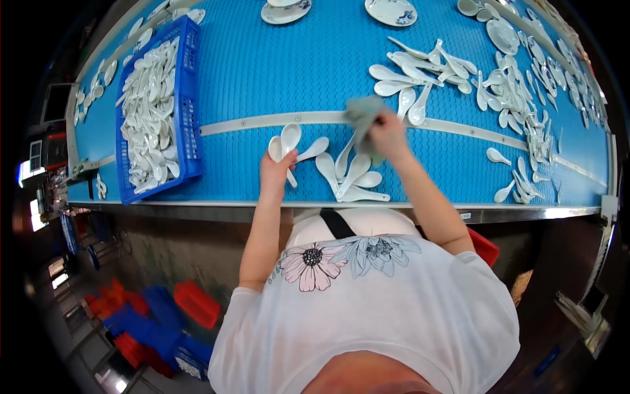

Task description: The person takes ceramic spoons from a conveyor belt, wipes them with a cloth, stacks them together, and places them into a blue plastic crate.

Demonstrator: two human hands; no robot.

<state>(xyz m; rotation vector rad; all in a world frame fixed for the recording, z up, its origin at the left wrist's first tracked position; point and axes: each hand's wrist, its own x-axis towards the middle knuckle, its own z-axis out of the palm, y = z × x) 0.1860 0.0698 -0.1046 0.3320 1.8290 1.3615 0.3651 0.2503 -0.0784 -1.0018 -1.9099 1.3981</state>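
My left hand (274,172) is closed around several white spoons (290,136), whose bowls point up and outward above the blue belt. My right hand (388,136) grips a grey-green cloth (365,118), blurred by motion, over the pale strip along the belt. Just below the cloth, between my hands, lies a small group of white spoons (354,172) with handles crossing near the belt's front edge. Left of my left hand stands a blue basket (190,98) filled with white spoons (152,105).
More spoons (420,69) lie beyond my right hand, and a long heap of spoons (518,92) spreads at the right. Patterned plates (392,12) sit at the far side of the blue belt (262,72). Red and blue bins (197,304) stand on the floor at lower left.
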